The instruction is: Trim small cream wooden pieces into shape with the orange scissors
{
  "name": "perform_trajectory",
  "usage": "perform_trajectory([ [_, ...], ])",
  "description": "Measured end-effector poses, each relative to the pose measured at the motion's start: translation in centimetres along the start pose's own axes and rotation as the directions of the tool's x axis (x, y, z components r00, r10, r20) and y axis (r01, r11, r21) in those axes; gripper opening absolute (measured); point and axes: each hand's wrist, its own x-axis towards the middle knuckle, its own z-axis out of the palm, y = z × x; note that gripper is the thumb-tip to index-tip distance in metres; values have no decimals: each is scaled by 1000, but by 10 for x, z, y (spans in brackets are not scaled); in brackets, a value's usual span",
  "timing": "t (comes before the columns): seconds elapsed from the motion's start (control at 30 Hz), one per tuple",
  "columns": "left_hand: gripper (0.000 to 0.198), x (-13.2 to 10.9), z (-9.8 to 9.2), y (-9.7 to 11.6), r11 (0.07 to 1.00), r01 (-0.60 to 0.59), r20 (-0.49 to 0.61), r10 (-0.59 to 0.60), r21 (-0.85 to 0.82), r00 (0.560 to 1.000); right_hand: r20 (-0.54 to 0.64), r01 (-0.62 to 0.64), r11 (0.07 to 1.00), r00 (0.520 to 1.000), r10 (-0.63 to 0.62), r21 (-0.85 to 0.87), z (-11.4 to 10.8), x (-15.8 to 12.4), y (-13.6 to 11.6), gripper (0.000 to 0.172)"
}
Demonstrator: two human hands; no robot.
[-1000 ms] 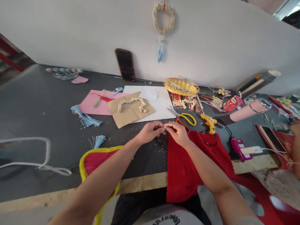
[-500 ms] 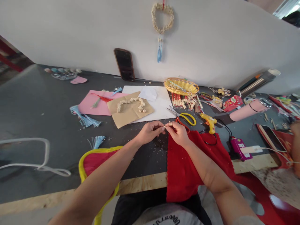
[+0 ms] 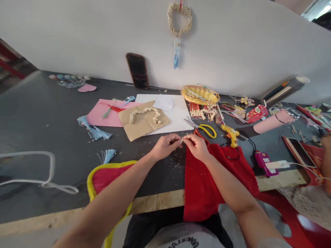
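My left hand [image 3: 167, 146] and my right hand [image 3: 196, 145] meet fingertip to fingertip above the dark table. Both are closed in a pinch around a tiny pale piece [image 3: 182, 138], too small to name and mostly covered by the fingers. Just beyond my right hand lie scissors [image 3: 207, 131] with yellow and red handles, blades pointing left. A red cloth [image 3: 204, 182] spreads under my right wrist. Behind my left hand, a curved string of pale beads or bits [image 3: 144, 111] rests on brown paper [image 3: 137, 131].
A yellow glue gun [image 3: 230, 134], a wicker basket [image 3: 200, 95] and a pink bottle [image 3: 274, 121] stand to the right. Blue tassels [image 3: 94, 129] lie left. A phone [image 3: 137, 71] leans on the wall below a hanging heart-shaped wreath [image 3: 169, 20]. A co-worker's arm [image 3: 326, 155] shows at the right edge.
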Motion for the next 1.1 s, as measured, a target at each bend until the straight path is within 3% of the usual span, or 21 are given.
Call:
perform_trajectory([
  [0.33,26,0,-1,4,999,-14,3,14,49,1000,51,-15,1000,999,15,4,-1,0,-2,16],
  [0.6,22,0,1,0,981,-49,7,48,186,999,55,-86,996,995,85,17,0,0,-4,15],
  [0.8,23,0,2,-2,993,-51,-11,52,111,999,53,-239,957,971,233,162,0,-1,-1,19],
  [1.1,27,-3,3,6,999,17,-11,-18,-37,1000,80,-325,907,946,315,269,0,1,-5,24],
])
